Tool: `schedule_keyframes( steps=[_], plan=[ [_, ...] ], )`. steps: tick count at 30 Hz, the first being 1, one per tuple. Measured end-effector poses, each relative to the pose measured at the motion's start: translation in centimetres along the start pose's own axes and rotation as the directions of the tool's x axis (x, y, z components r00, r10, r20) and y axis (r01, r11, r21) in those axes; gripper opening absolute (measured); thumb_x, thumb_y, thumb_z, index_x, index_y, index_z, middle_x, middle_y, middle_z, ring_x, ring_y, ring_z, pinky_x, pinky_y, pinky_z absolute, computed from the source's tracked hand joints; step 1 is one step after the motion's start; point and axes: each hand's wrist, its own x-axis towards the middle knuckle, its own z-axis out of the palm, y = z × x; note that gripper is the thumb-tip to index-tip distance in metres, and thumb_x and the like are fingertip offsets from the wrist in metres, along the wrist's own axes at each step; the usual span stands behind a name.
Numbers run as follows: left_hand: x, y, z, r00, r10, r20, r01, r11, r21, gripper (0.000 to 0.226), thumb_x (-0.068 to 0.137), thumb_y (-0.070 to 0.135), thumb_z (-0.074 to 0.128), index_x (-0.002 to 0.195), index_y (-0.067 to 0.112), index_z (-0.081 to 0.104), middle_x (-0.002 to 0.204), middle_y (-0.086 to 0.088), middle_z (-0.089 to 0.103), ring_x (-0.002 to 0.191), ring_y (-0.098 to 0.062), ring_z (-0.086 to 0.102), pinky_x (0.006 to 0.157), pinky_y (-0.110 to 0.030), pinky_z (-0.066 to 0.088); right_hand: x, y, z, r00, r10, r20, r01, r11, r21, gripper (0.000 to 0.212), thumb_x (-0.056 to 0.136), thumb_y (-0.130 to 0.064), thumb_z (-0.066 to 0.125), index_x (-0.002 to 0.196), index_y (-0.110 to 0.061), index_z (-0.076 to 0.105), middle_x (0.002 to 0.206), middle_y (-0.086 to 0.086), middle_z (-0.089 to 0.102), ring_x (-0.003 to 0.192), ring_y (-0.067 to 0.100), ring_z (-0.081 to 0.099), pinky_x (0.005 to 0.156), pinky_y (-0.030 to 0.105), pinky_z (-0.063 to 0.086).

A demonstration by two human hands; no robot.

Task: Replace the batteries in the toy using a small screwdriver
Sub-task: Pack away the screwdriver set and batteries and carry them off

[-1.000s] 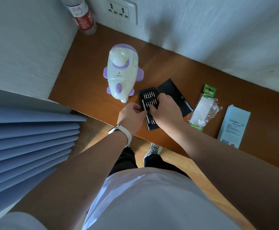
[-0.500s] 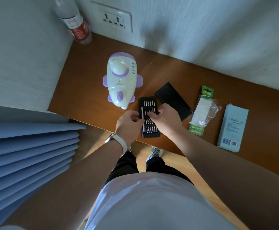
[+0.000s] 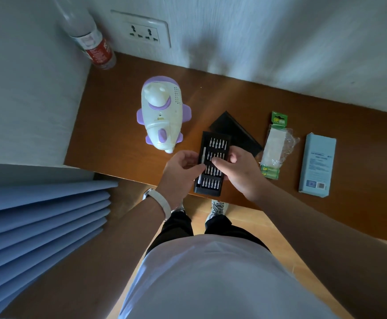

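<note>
The white and purple toy (image 3: 161, 116) stands upright on the brown desk (image 3: 109, 139). In front of it lies an open black screwdriver tray (image 3: 213, 143) with rows of bits and a silver driver handle (image 3: 203, 153) along its left side. My left hand (image 3: 178, 169) grips the tray's left edge, with the thumb lying over the handle. My right hand (image 3: 240, 173) hovers over the tray's right side, its index fingertip on the middle row of bits and its thumb held apart. A green pack of batteries (image 3: 274, 148) lies to the right.
The tray's black lid (image 3: 231, 130) lies behind the tray. A pale blue box (image 3: 316, 164) sits at the right. A plastic bottle (image 3: 91, 40) stands in the back left corner beside a wall socket (image 3: 141, 28). Blue curtain folds (image 3: 38, 215) hang at the left.
My right hand has drawn back a little toward the tray's right side, uncovering more of the bits. My left hand stays at the tray's left edge. The toy has not moved.
</note>
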Motion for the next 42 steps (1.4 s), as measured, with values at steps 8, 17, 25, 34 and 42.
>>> schedule_keyframes(
  steps=[8,17,25,34,42],
  plan=[
    [-2.3,2.3,0.4,0.988,0.121,0.094,-0.118,0.992,-0.035,0.020,0.088,0.006,0.072,0.103,0.019,0.066,0.094,0.000,0.076,0.087,-0.016,0.074,0.067,-0.020,0.056,-3.1,-1.8,-1.5,0.998,-0.057,-0.031,0.061,0.988,0.139,0.020,0.085,-0.032,0.069,0.104,-0.027,0.068,0.096,-0.006,0.077,0.089,0.012,0.074,0.078,0.039,0.060],
    [-3.1,3.7,1.1,0.991,0.096,0.096,-0.082,0.986,-0.142,0.021,0.086,-0.004,0.072,0.097,0.013,0.067,0.087,-0.002,0.075,0.079,-0.017,0.071,0.063,-0.020,0.055,-4.3,-2.6,-2.2,0.995,-0.084,-0.057,0.093,0.977,0.191,0.019,0.091,-0.019,0.068,0.110,-0.017,0.067,0.100,0.000,0.077,0.093,0.017,0.074,0.083,0.044,0.060],
    [-3.4,3.4,1.2,0.984,0.116,0.134,-0.099,0.987,-0.131,0.024,0.091,0.002,0.070,0.110,0.016,0.068,0.097,-0.004,0.077,0.087,-0.018,0.074,0.066,-0.021,0.056,-4.5,-2.4,-2.4,0.994,-0.069,-0.082,0.084,0.978,0.191,0.022,0.087,-0.030,0.069,0.108,-0.022,0.067,0.098,-0.003,0.076,0.091,0.015,0.074,0.081,0.042,0.060],
    [-3.1,3.9,0.9,0.962,0.051,0.268,-0.011,0.989,-0.150,0.045,0.088,0.007,0.072,0.126,0.023,0.056,0.108,-0.009,0.077,0.098,-0.030,0.075,0.073,-0.036,0.061,-3.0,-3.5,-3.3,0.998,-0.053,-0.017,0.055,0.986,0.157,0.037,0.081,-0.052,0.061,0.097,-0.019,0.066,0.086,0.001,0.075,0.080,0.018,0.074,0.068,0.035,0.062],
    [-3.7,5.1,-0.8,0.981,0.102,0.164,-0.068,0.977,-0.202,0.045,0.087,0.008,0.072,0.127,0.024,0.057,0.110,-0.004,0.077,0.102,-0.025,0.074,0.072,-0.035,0.062,2.7,-1.8,-5.8,0.953,-0.220,-0.207,0.067,0.822,-0.566,0.026,0.095,-0.041,0.057,0.105,-0.018,0.059,0.093,-0.005,0.058,0.086,0.015,0.055,0.070,0.029,0.044]
  ],
)
